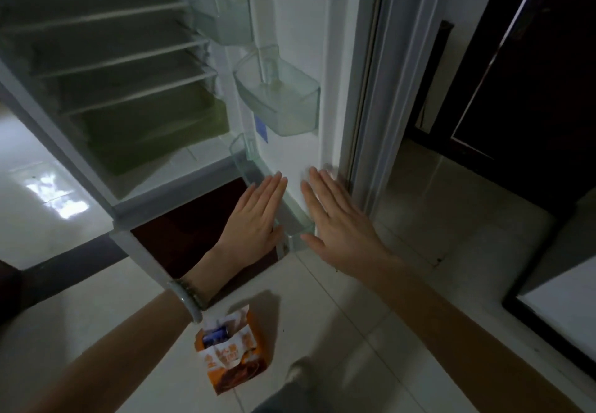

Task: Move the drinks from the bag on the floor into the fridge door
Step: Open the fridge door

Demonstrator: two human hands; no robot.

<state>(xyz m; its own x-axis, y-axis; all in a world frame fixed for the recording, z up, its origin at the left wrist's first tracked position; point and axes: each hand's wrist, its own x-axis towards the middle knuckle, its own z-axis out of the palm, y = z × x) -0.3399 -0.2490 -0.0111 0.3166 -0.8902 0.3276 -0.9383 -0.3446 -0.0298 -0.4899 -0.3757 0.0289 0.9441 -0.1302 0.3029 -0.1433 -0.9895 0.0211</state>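
An orange and white paper bag (233, 358) stands on the floor below my arms, and a blue drink (215, 336) shows in its open top. The fridge door (301, 41) stands open ahead. Its clear bins hold nothing that I can see: a middle bin (283, 103) and a bottom bin (298, 227). My left hand (254, 219) is flat, holding nothing, at the left side of the bottom bin. My right hand (338, 222) is also flat, holding nothing, at that bin's right side, near the door's edge.
The fridge interior (122, 67) at left has bare wire shelves and a drawer. A dark lower door panel (200, 232) sits beneath it. Pale tiled floor (371, 316) spreads around the bag. A dark doorway (522, 73) and a dark-framed panel (561, 312) are at right.
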